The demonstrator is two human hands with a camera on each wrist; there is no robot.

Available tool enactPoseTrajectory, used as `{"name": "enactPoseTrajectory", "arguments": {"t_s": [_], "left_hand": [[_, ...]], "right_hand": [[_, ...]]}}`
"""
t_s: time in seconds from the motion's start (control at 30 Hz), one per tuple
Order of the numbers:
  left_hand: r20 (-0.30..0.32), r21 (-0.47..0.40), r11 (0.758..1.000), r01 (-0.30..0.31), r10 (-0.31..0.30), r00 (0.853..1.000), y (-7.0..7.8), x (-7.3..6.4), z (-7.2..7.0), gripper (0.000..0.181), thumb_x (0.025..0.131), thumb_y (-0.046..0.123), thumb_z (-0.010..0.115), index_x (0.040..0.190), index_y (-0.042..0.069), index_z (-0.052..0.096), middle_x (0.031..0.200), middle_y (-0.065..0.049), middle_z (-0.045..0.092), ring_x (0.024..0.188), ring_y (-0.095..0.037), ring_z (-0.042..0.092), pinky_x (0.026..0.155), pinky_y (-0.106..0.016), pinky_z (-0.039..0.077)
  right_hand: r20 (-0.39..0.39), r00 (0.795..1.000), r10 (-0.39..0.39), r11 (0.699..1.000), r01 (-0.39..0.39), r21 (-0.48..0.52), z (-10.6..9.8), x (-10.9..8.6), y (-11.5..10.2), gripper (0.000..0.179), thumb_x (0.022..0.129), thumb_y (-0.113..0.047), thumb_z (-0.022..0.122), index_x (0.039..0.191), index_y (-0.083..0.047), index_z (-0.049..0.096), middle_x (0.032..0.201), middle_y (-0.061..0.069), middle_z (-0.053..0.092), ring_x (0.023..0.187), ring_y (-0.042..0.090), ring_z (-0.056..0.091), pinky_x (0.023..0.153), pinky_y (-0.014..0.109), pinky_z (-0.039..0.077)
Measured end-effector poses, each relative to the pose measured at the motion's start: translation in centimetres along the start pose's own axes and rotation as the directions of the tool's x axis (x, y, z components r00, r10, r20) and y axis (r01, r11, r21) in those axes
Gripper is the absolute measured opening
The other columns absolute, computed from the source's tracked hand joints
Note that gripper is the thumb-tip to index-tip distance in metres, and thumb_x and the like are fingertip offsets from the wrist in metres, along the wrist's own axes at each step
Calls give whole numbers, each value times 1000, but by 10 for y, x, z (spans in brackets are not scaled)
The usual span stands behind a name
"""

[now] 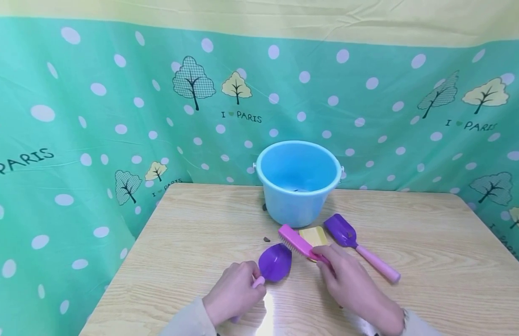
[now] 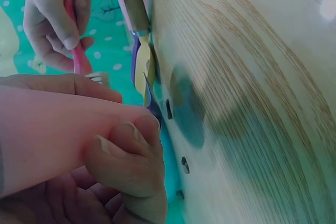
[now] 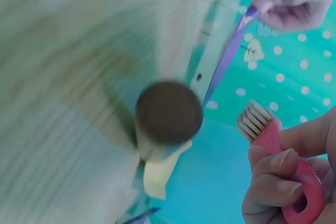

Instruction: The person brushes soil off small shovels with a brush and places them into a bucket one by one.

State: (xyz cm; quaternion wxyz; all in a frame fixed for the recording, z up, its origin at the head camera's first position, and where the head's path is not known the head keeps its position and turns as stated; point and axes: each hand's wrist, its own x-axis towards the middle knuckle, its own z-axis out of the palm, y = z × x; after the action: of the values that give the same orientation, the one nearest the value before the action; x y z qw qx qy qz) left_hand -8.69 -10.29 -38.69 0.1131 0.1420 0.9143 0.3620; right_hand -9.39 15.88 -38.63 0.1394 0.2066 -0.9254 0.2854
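My left hand [image 1: 236, 289] grips the pink handle [image 2: 63, 135] of a small purple shovel [image 1: 276, 262], its blade low over the wooden table. In my right hand [image 1: 347, 275] is a pink brush [image 1: 297, 240] with pale bristles, held by its looped handle; the bristles point toward the shovel's blade. Behind the brush, a yellow shovel [image 1: 314, 236] lies partly covered by the right hand; its brown handle [image 3: 168, 111] shows in the right wrist view. A dark bit [image 1: 266, 239] sits just beyond the held shovel.
A light blue bucket [image 1: 294, 205] stands at the back, with something dark at its bottom. Another purple shovel [image 1: 341, 229] with a pink handle lies to the right, a dark bit on its blade. A second dark bit [image 1: 264, 206] lies beside the bucket. Patterned green cloth [image 1: 116, 93] hangs behind.
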Motion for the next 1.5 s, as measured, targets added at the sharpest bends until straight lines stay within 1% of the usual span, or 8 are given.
{"name": "enactPoseTrajectory", "arguments": {"t_s": [0.1, 0.2, 0.3, 0.43, 0.63, 0.97, 1.23, 1.5], "left_hand": [[-5, 8, 1000, -6, 6, 1000, 1, 2, 0, 6, 78, 14, 62, 79, 9, 58, 56, 6, 52, 34, -2, 39, 30, -20, 34], [-3, 1, 1000, -1, 1, 1000, 3, 2, 1, 7, 78, 14, 62, 80, 9, 58, 56, 5, 52, 33, -2, 40, 30, -20, 34], [-2, -9, 1000, 5, -5, 1000, 4, 3, 0, 6, 78, 13, 62, 80, 8, 58, 55, 5, 52, 31, -2, 39, 28, -22, 35], [-4, -23, 1000, 6, -6, 1000, 5, 2, 0, 6, 78, 12, 61, 80, 8, 58, 55, 4, 52, 28, -3, 39, 27, -23, 34], [-3, -26, 1000, 5, -5, 1000, 5, 2, 0, 5, 78, 12, 61, 79, 9, 57, 55, 5, 52, 29, -2, 38, 27, -22, 33], [3, -35, 999, -7, 7, 1000, 6, 1, -1, 6, 77, 12, 61, 80, 9, 57, 56, 6, 53, 30, -2, 38, 27, -21, 32], [-11, -22, 999, -28, 28, 1000, 7, 0, -1, 5, 75, 12, 62, 78, 10, 58, 56, 7, 52, 30, -1, 39, 28, -21, 33], [16, -61, 998, -9, 10, 1000, 9, -2, 0, 6, 76, 12, 62, 80, 9, 59, 57, 6, 54, 29, -3, 39, 26, -24, 33]], "right_hand": [[15, 998, -60, 998, 59, 35, 4, -4, -5, 33, 82, 0, 70, 109, -18, 66, 87, -15, 56, 73, -2, 50, 62, 19, 47], [40, 995, -91, 994, 89, 56, 9, -8, -11, 34, 83, -2, 69, 112, -20, 65, 92, -16, 58, 81, -2, 54, 69, 22, 51], [73, 994, -85, 995, 81, 63, 14, -13, -17, 33, 85, -7, 68, 114, -23, 64, 97, -19, 57, 87, -2, 57, 75, 25, 52], [111, 991, -73, 997, 68, 45, 21, -18, -21, 32, 88, -11, 65, 116, -26, 63, 101, -20, 56, 90, -2, 56, 78, 27, 52], [86, 994, -64, 998, 66, -14, 25, -21, -19, 31, 86, -10, 67, 112, -26, 63, 95, -19, 55, 81, -2, 55, 68, 24, 51], [40, 999, -27, 998, 29, -60, 22, -18, -8, 34, 84, -7, 68, 111, -26, 64, 87, -19, 49, 67, -4, 46, 56, 19, 44], [22, 1000, 0, 995, 2, -102, 19, -15, -1, 34, 82, -4, 69, 109, -24, 65, 89, -16, 52, 68, -2, 48, 57, 20, 45], [17, 1000, 23, 991, -20, -136, 14, -12, 6, 34, 80, -4, 71, 108, -22, 66, 85, -14, 52, 65, 0, 48, 53, 19, 44]]}}
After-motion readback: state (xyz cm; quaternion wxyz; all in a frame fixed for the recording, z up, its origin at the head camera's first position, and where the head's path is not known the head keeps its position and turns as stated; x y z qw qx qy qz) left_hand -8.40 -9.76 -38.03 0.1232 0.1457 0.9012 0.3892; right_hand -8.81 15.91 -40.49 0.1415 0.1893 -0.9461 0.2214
